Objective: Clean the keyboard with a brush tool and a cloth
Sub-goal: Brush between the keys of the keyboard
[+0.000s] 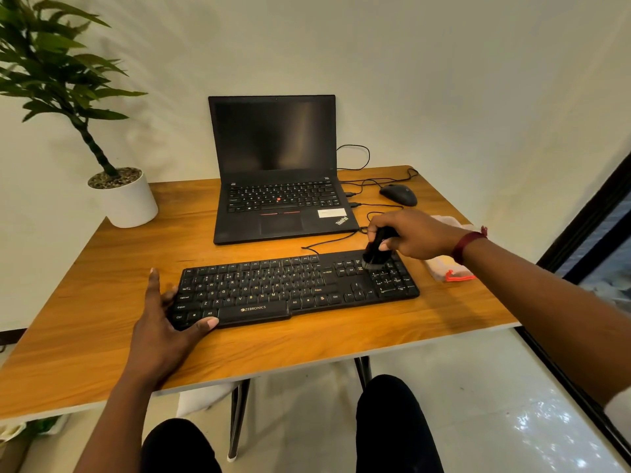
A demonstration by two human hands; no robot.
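A black Zebronics keyboard (293, 288) lies across the wooden table (102, 336). My right hand (413, 237) grips a black brush tool (375, 250), whose bristles touch the keys at the keyboard's upper right, above the number pad. At the keyboard's left end rests my left hand (164, 319), thumb along the front edge and fingers straight beside the side. A pale cloth (447, 268) with an orange-red edge lies on the table right of the keyboard, partly hidden by my right wrist.
An open black laptop (276, 172) stands behind the keyboard, with a black mouse (398, 194) and cables to its right. A potted plant in a white pot (126, 199) sits at the table's far left corner. A dark window frame runs along the right.
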